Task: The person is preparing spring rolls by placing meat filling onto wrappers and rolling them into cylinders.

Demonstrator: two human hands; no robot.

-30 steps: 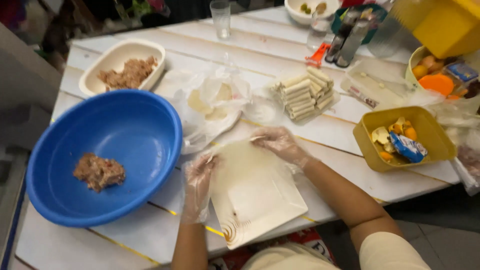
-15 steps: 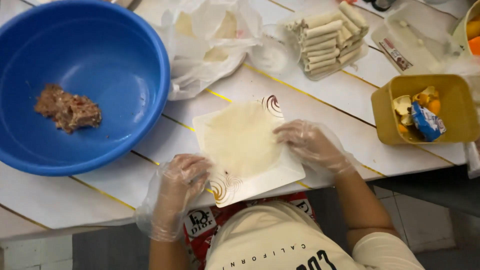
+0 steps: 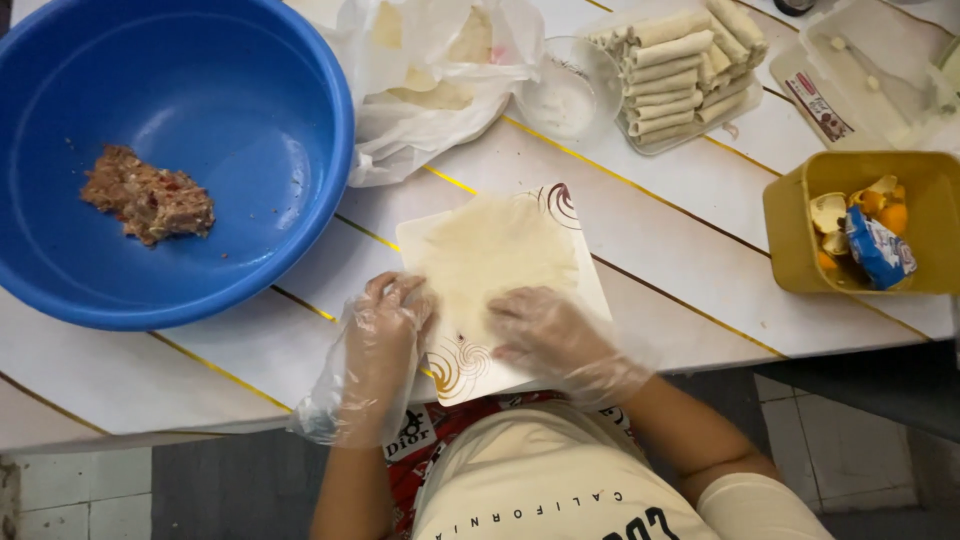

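Pale and thin, a bare pastry wrapper lies flat on a square white plate at the near edge of the white slatted table, with no filling on it yet. The left hand, in a loose clear plastic glove, rests its fingertips on the wrapper's near-left edge; the right hand, gloved the same way, lies flat on the near-right part. Neither hand grasps anything: both are spread and pressing lightly, as if smoothing the sheet. Judging by how things lie, this roll is at its very start, with filling and rolling left to do. Toward the far edge sits a tray of finished rolls, stacked in rows, so a good number appear done. A large blue bowl at the left end holds only a small lump of minced filling, which suggests few rolls remain. A crumpled clear bag of more wrappers lies between bowl and tray, beside a small glass dish. At the right edge stands a yellow tub of small packets.
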